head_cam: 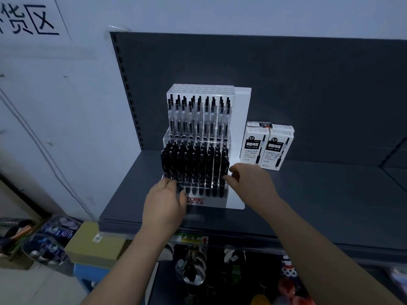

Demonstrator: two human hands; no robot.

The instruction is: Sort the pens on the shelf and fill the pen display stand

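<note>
Right fingers (233, 171): thumb and forefinger closed together in a pinch on the rightmost front pen (224, 167), remaining fingers curled behind. The right hand (251, 183) is at the stand's right edge.

Left fingers (170, 183): curled over the front-left corner of the stand (217, 200), thumb pressed on its front face beside the red logo. The left hand (164, 203) grips that corner.

The pinched pen stands in the lower tier among the black pens (193, 164), which fill that tier. The upper tier holds the clear pens (198, 115), upright in rows; the holes behind them are bare.

The stand sits on the shelf (319, 194), against the back panel. The boxes (276, 148) stand upright just right of it.
</note>
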